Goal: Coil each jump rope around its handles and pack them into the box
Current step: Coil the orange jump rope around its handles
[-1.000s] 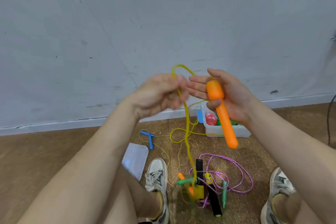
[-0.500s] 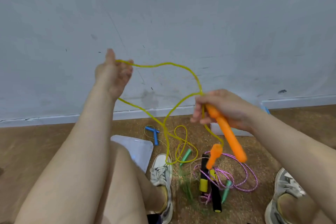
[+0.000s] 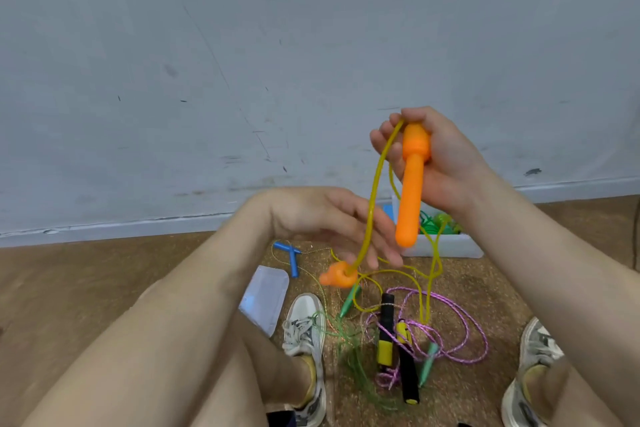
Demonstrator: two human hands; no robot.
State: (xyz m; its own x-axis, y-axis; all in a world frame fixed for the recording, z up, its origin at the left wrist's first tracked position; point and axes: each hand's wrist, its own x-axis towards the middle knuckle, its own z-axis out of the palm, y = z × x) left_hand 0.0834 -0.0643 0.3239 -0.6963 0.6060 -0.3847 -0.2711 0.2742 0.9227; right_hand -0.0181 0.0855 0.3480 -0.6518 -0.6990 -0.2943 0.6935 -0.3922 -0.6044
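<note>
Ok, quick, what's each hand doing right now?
Left hand: open, with the yellow cord running across it, not gripped.
Right hand: closed round the top of the orange handle.

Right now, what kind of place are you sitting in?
Probably a plain indoor room, down on the floor: a scuffed grey wall, a brown floor, and jump ropes strewn near a white box.

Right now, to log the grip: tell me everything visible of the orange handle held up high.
The orange handle looks like smooth plastic: a thick collared head over a slimmer rounded shaft. It hangs nearly upright, head up, gripped at the head by the right hand. A yellow cord leaves its top.
</note>
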